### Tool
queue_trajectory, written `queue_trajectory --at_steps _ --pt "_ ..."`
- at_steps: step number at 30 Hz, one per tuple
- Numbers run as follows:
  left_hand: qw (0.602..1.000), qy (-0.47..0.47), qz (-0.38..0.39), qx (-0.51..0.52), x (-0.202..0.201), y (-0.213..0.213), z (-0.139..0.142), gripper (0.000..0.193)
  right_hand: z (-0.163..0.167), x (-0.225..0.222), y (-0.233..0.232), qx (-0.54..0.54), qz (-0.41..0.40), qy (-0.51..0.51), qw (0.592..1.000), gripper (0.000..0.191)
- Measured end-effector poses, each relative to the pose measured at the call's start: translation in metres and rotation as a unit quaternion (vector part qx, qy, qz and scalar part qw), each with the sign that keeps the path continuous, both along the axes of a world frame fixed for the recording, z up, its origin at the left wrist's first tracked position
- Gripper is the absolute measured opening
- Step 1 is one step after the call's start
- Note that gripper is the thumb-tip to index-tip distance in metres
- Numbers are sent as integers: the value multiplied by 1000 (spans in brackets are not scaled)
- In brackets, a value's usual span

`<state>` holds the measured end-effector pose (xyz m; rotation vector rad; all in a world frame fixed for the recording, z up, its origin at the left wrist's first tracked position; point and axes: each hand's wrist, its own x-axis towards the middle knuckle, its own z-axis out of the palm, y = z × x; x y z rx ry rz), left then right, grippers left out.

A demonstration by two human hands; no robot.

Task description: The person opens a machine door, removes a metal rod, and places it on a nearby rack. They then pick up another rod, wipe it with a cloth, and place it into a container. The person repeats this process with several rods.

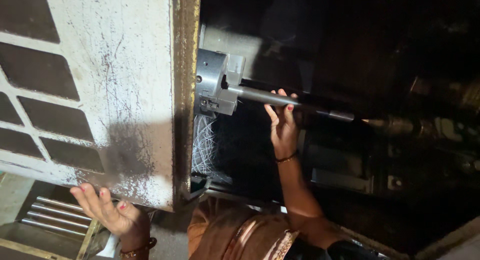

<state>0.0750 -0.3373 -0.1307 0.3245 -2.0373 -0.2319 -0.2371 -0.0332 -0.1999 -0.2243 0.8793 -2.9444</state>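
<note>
My right hand [282, 122] reaches into the dark machine interior, its fingers wrapped over a grey metal rod [260, 95]. One end of the rod sits in the jaws of a steel chuck [217, 87]; the other end runs right towards a pointed metal part [395, 124]. My left hand [107, 210] is at the lower left, palm up and fingers spread, holding nothing, just under the lower edge of the worn white machine door [135, 90]. Both wrists carry bangles.
Several bright steel bars [50, 215] lie in a wooden frame at the bottom left. A tangle of metal shavings [205, 145] hangs below the chuck. The door's rusty edge [186, 90] borders the opening. Dark machine parts [345, 175] fill the right.
</note>
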Motion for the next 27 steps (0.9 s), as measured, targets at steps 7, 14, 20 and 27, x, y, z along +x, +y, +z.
queue_trajectory --at_steps 7,14,20,27 --pt "999 -3 -36 -11 0 -11 -2 43 7 -2 -4 -2 3 -15 1000 41" --pt "1000 -3 -2 30 2 3 -3 48 20 1 -2 36 4 10 999 40" --pt "981 116 27 154 -31 2 -18 49 33 -3 0 117 -49 -63 990 49" --pt "985 55 -58 156 -17 18 -20 53 41 88 40 334 -7 -77 939 32"
